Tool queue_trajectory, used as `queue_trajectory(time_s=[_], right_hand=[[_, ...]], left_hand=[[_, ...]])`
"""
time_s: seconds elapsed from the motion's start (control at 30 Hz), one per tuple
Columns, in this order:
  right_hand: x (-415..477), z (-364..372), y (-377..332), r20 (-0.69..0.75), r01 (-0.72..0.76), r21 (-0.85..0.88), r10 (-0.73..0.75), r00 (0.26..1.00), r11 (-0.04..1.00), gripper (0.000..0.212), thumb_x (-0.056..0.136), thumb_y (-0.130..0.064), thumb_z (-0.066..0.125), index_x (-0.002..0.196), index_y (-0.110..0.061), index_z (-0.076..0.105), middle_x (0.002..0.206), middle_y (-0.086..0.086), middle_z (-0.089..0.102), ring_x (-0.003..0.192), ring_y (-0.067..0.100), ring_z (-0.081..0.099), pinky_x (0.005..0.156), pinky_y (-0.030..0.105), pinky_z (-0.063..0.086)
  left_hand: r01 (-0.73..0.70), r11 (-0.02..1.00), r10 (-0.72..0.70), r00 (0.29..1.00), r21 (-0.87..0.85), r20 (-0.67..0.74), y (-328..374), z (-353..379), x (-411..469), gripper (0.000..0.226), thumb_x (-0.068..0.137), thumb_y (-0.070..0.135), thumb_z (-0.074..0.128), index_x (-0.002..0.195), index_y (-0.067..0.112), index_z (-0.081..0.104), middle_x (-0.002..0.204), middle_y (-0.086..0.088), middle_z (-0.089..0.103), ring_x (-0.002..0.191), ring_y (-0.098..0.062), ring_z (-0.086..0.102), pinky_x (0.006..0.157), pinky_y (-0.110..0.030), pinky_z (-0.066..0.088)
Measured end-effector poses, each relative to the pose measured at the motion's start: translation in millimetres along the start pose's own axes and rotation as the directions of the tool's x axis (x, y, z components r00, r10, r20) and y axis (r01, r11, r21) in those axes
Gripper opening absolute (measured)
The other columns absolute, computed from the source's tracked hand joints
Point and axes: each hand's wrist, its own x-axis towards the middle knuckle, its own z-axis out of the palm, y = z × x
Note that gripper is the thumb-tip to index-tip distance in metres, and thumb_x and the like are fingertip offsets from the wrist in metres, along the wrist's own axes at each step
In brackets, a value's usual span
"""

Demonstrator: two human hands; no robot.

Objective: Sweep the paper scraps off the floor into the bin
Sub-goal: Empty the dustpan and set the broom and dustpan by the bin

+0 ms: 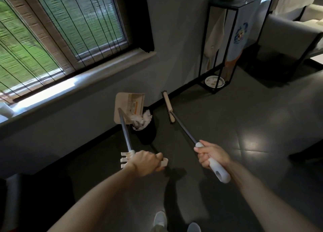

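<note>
Presently, the left hand (145,162) has its fingers curled round the comb-toothed grip of the long-handled dustpan (128,107). The pan stands tipped over the black bin (148,133), well beyond those fingers. White paper scraps (142,119) lie heaped in the bin's mouth, just beneath the pan. The right hand (212,154) wraps its fingers round the white grip of the broom (168,107), whose head rests on the floor (227,126) far ahead of them. The scraps are judged light, soft and easily scattered, so better carried in the pan than pinched.
</note>
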Motion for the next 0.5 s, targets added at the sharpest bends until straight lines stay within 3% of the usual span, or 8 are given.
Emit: queue_trajectory(time_s=[0.27, 0.5], right_hand=[[-7, 10, -9, 0.030, 0.040, -0.010, -0.039, 0.999, 0.999, 0.069, 0.090, 0.002, 0.054, 0.149, -0.020, 0.024, 0.056, 0.000, 0.043, 0.035, 0.003, 0.040, 0.031, 0.016, 0.035], [0, -1, 6, -0.005, -0.010, -0.024, 0.010, 1.000, 1.000, 0.070, 0.091, 0.002, 0.054, 0.149, -0.021, 0.022, 0.045, -0.002, 0.046, 0.032, 0.003, 0.040, 0.029, 0.017, 0.034]], left_hand=[[0.030, 1.000, -0.030, 0.998, 0.003, -0.046, -4, 0, -18, 0.050, 0.096, 0.055, 0.026, 0.124, 0.015, 0.041, 0.112, -0.009, 0.061, 0.096, -0.030, 0.063, 0.082, -0.048, 0.047], [-0.103, 0.994, 0.105, 0.987, -0.028, 0.121, 23, 50, -10, 0.048, 0.099, 0.049, 0.031, 0.124, 0.009, 0.041, 0.118, -0.016, 0.059, 0.103, -0.035, 0.060, 0.084, -0.043, 0.043]])
